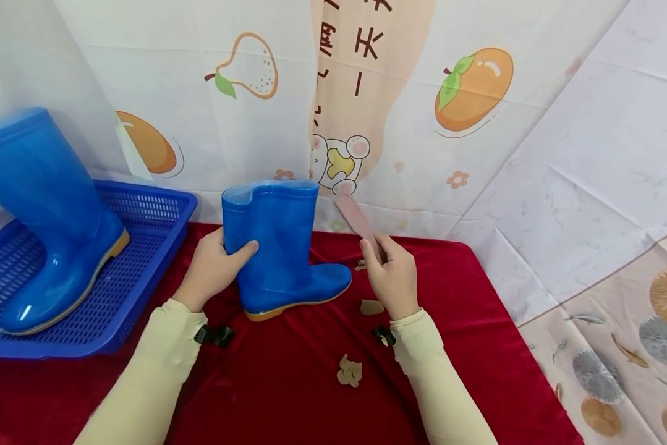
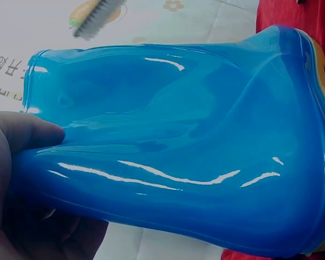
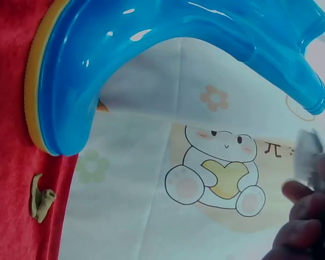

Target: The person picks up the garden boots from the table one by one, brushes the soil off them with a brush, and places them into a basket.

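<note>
A blue rubber rain boot (image 1: 277, 247) with a yellow sole stands tilted above the red cloth, its toe to the right. My left hand (image 1: 213, 266) grips its shaft near the top, thumb on the near side and fingers behind; in the left wrist view the boot's wall (image 2: 151, 124) dents beside the thumb. My right hand (image 1: 393, 275) holds a brush (image 1: 355, 216) with a pinkish back, raised to the right of the boot and apart from it. The brush's grey bristles (image 2: 97, 21) show in the left wrist view. In the right wrist view the brush is blurred.
At left, a second blue rain boot (image 1: 60, 235) stands in a blue plastic basket (image 1: 169, 213). Several tan, clay-like scraps (image 1: 348, 372) lie on the red cloth (image 1: 277, 395). A fruit-printed curtain (image 1: 199, 123) hangs behind the table.
</note>
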`<state>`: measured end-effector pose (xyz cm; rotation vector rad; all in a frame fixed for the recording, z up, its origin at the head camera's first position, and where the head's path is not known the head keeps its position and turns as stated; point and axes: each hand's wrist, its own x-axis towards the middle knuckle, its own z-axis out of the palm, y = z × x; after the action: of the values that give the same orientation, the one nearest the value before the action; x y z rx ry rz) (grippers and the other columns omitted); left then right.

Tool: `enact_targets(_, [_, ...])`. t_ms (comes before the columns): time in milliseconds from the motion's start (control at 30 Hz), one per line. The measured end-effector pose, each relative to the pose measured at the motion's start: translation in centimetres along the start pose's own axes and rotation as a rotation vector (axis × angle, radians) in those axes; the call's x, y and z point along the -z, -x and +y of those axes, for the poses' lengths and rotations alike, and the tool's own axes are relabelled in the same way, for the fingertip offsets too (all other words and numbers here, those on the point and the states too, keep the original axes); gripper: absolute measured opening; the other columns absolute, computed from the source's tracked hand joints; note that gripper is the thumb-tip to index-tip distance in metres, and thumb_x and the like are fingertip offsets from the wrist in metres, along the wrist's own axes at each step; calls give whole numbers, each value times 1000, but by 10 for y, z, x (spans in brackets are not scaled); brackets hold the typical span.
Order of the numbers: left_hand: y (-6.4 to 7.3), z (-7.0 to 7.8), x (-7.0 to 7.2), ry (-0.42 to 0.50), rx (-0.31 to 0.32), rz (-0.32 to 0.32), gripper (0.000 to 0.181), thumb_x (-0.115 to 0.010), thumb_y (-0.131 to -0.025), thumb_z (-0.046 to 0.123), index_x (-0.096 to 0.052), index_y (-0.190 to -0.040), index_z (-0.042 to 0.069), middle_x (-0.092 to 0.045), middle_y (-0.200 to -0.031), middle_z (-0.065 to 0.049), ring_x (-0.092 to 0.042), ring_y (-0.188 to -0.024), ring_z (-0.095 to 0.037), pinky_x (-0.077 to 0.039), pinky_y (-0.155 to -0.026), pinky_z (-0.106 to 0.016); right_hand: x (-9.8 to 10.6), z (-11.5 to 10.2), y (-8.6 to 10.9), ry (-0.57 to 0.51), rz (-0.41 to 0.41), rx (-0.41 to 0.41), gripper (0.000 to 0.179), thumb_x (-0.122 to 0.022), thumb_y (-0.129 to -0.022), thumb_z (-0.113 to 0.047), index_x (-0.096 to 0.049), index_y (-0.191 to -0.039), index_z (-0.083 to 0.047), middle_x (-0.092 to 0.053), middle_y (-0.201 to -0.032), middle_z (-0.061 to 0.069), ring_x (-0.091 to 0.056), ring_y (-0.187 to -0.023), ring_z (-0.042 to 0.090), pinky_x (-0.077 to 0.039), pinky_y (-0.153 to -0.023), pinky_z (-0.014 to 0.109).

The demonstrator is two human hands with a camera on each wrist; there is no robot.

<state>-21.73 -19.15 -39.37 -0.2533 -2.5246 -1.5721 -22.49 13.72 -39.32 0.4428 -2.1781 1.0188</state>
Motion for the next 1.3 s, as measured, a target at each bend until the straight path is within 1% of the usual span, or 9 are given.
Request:
enact_targets(167, [1, 2, 0, 1, 10, -5, 64, -64, -102, 40, -46, -150, 1, -58, -144, -25, -61, -124, -49, -49, -100, -65, 3, 1, -1, -2, 2, -24, 33, -67, -102, -25, -68, -132, -11, -51, -63, 0, -43, -50, 13, -37, -45, 29])
enact_targets(333, [2, 6, 3, 35, 18, -20, 66, -65, -102, 39, -45, -151, -1, -57, -144, -26, -60, -125, -50, -48, -102, -65, 2, 0, 0, -1, -3, -33, 29, -68, -101, -25, -71, -125, -10, -51, -61, -2, -42, -48, 12, -36, -45, 28])
enact_targets(500, [5, 10, 7, 152, 92, -81, 72, -66, -102, 36, -37, -157, 1, -52, -151, -25, -54, -133, -49, -44, -108, -65, 0, 0, 0, 14, -6, -37, 25, -70, -99, -24, -71, -120, -10, -52, -61, -2, -42, -49, 10, -37, -46, 29])
enact_targets(600, [6, 12, 7, 181, 117, -115, 75, -68, -101, 33, -32, -160, 3, -48, -155, -24, -51, -136, -49, -41, -109, -66, 0, 0, 0, 22, -9, -37, 24, -70, -99, -23, -71, -118, -9, -53, -62, -1, -42, -49, 10, -38, -46, 29])
enact_targets(833, [11, 27, -1, 225, 112, -74, 71, -70, -99, 36, -42, -156, 3, -54, -150, -22, -54, -134, -48, -42, -108, -67, 1, 1, 1, 24, -10, -34, 23, -70, -99, -22, -71, -117, -8, -53, -61, 0, -41, -48, 10, -37, -45, 30])
enact_targets(967, [14, 33, -3, 295, 48, -84, 63, -72, -99, 36, -51, -150, 6, -60, -144, -18, -59, -130, -43, -45, -106, -67, 2, 1, 1, 16, 0, -44, 23, -70, -99, -23, -71, -117, -9, -52, -61, 0, -41, -48, 10, -36, -45, 30])
enact_targets(1133, [12, 23, -1, 345, -55, -35, 55, -71, -100, 26, -53, -149, 10, -62, -142, -15, -59, -130, -40, -45, -106, -68, 1, 0, 0, 5, -3, -54, 23, -69, -100, -24, -71, -117, -9, -53, -61, -1, -41, -48, 9, -37, -44, 29])
enact_targets(1200, [8, 16, -3, 351, -48, -34, 57, -71, -100, 26, -51, -151, 10, -60, -144, -16, -57, -131, -40, -42, -108, -68, 1, 1, 1, 4, -5, -55, 22, -69, -100, -23, -71, -116, -9, -52, -61, -1, -40, -47, 9, -36, -44, 29])
enact_targets(1300, [2, 4, -5, 372, 15, -107, 64, -70, -100, 30, -44, -155, 9, -57, -148, -17, -55, -133, -41, -42, -109, -67, 1, 0, 1, 2, -10, -51, 21, -69, -99, -21, -71, -116, -9, -52, -61, 0, -39, -47, 9, -36, -44, 29])
